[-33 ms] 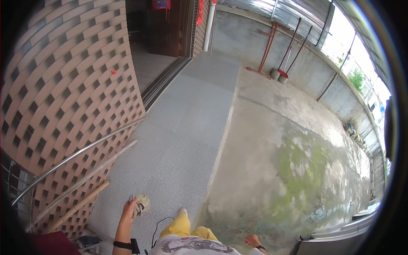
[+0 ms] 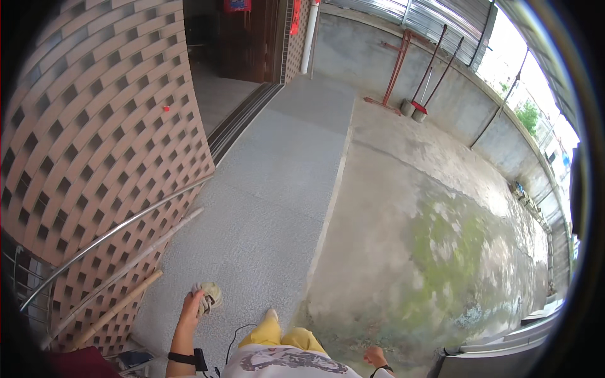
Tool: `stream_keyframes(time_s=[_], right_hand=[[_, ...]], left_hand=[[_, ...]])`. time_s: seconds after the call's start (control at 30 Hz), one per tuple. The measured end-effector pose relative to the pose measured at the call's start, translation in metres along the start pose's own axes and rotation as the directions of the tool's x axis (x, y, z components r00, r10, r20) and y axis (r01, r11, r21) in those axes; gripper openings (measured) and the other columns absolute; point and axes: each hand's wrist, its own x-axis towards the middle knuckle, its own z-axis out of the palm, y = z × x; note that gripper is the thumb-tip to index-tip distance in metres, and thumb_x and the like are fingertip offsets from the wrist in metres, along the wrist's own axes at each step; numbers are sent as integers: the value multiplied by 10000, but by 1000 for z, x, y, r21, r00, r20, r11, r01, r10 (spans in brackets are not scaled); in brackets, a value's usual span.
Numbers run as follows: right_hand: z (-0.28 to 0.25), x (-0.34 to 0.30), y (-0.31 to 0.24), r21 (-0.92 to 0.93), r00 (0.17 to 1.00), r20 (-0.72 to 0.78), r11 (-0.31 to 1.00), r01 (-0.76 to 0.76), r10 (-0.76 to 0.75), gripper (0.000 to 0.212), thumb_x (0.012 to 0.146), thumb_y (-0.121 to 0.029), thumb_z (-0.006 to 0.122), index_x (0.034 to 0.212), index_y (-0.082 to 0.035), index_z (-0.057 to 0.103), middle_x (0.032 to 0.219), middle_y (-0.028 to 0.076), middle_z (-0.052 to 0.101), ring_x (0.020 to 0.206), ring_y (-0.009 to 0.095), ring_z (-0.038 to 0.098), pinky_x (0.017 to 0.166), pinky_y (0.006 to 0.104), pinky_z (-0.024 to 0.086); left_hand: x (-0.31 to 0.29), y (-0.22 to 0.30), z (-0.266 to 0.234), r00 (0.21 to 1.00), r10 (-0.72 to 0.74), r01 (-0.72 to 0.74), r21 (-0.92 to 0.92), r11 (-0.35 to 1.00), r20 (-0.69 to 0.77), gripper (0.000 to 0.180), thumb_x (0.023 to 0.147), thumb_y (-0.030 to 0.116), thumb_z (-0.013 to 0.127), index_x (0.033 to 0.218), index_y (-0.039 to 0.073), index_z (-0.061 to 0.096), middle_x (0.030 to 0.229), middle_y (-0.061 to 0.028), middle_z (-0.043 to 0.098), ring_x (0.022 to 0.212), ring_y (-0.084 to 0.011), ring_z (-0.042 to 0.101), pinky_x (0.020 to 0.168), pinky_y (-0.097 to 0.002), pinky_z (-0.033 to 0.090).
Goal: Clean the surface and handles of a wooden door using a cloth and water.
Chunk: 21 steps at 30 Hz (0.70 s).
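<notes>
My left hand (image 2: 191,307) is closed around a crumpled, pale beige-green cloth (image 2: 210,297) with dark streaks. It is held out to my left, above the grey walkway (image 2: 246,233). The cloth's folds hide its exact shape, and part of it lies behind my fingers. On the other side of my body, my right hand (image 2: 375,356) hangs low over the concrete yard with its fingers curled in. Nothing shows in that hand.
Along the brick-patterned wall (image 2: 107,138) at left lean a metal rail (image 2: 120,225) and a bamboo pole (image 2: 123,305). An open doorway (image 2: 227,94) lies ahead left. A red dustpan (image 2: 419,108) and long handles stand by the far concrete wall. Green moss (image 2: 447,252) stains the yard.
The cloth has shifted a little in the picture and its folds look different. My left hand still grips it, and my right hand has barely moved.
</notes>
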Motion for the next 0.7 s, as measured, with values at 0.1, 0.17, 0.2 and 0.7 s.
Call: stream_keyframes(time_s=[0.1, 0.17, 0.2, 0.7], right_hand=[[-34, -59, -50, 707, 957, -229, 707, 39, 177, 147, 776, -158, 519, 851, -45, 576, 697, 95, 626, 549, 170, 607, 452, 288, 473], [-44, -52, -75, 868, 919, -279, 482, 118, 277, 163, 714, -201, 530, 717, -59, 610, 572, 89, 587, 460, 168, 561, 394, 319, 436], [-60, -45, -93, 885, 919, -233, 462, 63, 320, 168, 733, -179, 502, 726, -40, 597, 584, 99, 591, 455, 181, 556, 378, 305, 425], [-548, 154, -510, 408, 780, -550, 719, 562, -297, 159, 769, -143, 542, 890, -41, 561, 677, 66, 560, 558, 154, 563, 441, 255, 435]], left_hand=[[30, 72, 48, 998, 64, -64, 27, 998, -2, 408, 779, 288, 570, 1003, -42, 487, 881, -95, 560, 756, -159, 565, 641, -275, 460], [61, 104, 76, 992, 127, -127, 22, 992, 2, 415, 781, 299, 574, 1006, -39, 489, 872, -91, 561, 749, -160, 565, 642, -278, 460], [80, 111, 81, 994, 106, -106, 12, 994, 7, 405, 780, 293, 584, 1009, -28, 493, 875, -79, 566, 764, -152, 563, 670, -273, 454], [274, 343, 162, 948, 190, -229, -131, 965, -254, 445, 813, 357, 528, 1058, -14, 517, 934, -57, 564, 872, -131, 522, 763, -261, 402]])
